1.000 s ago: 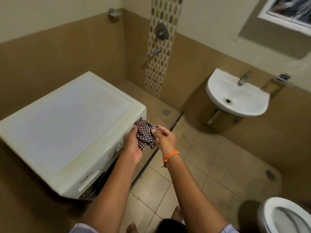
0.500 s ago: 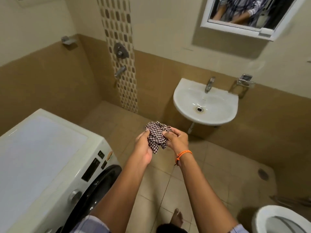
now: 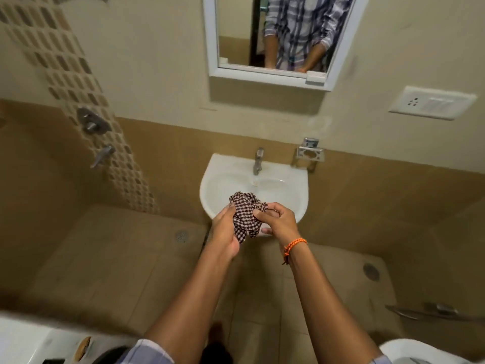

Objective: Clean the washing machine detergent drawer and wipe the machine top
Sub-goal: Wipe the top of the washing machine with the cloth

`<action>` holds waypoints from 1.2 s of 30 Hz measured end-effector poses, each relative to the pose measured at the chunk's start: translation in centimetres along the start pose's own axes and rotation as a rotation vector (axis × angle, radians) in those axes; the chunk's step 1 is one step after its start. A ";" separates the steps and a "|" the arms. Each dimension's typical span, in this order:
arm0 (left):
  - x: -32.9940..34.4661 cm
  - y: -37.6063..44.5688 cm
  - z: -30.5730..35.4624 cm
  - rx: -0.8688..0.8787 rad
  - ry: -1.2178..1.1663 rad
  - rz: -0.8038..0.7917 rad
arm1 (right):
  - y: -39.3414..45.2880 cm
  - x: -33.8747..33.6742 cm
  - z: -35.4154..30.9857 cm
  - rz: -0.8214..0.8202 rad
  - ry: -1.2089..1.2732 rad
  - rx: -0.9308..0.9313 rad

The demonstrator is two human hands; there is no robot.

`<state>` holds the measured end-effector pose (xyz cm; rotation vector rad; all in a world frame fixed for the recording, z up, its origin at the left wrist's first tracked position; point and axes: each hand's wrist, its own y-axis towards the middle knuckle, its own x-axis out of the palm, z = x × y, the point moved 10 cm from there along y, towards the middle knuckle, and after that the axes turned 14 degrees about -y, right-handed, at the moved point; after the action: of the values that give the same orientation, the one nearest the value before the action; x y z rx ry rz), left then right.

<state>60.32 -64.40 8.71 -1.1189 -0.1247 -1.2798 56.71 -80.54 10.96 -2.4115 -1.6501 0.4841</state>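
Lower left corner: a white washing machine (image 3: pixel 23 342) shows only its top edge and a strip of front panel, well apart from the hands. On the left wall, a strip of mosaic tile (image 3: pixel 78 82) carries a metal shower valve (image 3: pixel 90 123) with a spout (image 3: pixel 102 156) beneath it. A round floor drain (image 3: pixel 181 235) sits in the tiled floor below.

Centre: the left hand (image 3: pixel 225 232) and the right hand (image 3: pixel 279 223) are brought together, both closed on a bunched checked cloth (image 3: pixel 246 215), fingers curled into the fabric from either side. The cloth is held over the front rim of the white wall basin (image 3: pixel 217 185); whether it touches the rim cannot be told. A metal tap (image 3: pixel 258 161) stands at the basin's back edge. An orange braided wristband (image 3: pixel 294 245) circles the right wrist.

Above: a white-framed mirror (image 3: pixel 212 35). Right: a metal soap holder (image 3: pixel 309 153), a white switch plate (image 3: pixel 433 102), and, lower right, a toilet rim (image 3: pixel 409 349).
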 end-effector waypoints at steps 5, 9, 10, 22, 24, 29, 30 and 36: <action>7.8 6.9 -1.3 -0.004 0.142 -0.087 | 7.2 -4.6 -1.6 0.096 0.110 -0.036; 13.5 12.6 -3.2 -0.037 0.270 -0.096 | 12.3 -7.9 -2.6 0.192 0.186 -0.013; 14.7 13.6 -3.4 -0.022 0.294 -0.087 | 13.1 -8.8 -2.8 0.221 0.197 -0.012; 28.1 23.4 -10.9 -0.132 0.604 -0.220 | 23.8 -20.5 -3.2 0.551 0.371 0.071; 29.7 24.6 -11.3 -0.117 0.612 -0.238 | 25.8 -21.7 -3.2 0.574 0.351 0.077; 33.0 28.0 -11.9 0.020 0.740 -0.333 | 29.1 -23.3 -2.4 0.655 0.207 0.120; 33.7 28.0 -11.3 0.120 0.859 -0.360 | 29.3 -23.7 -2.5 0.689 0.068 0.118; 34.5 28.6 -11.2 0.499 1.420 -0.437 | 29.9 -23.9 -3.1 0.754 -0.685 0.185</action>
<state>90.00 -99.85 8.01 0.4118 0.3808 -2.0150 75.99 -113.66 8.02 -2.8147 -0.6832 1.6295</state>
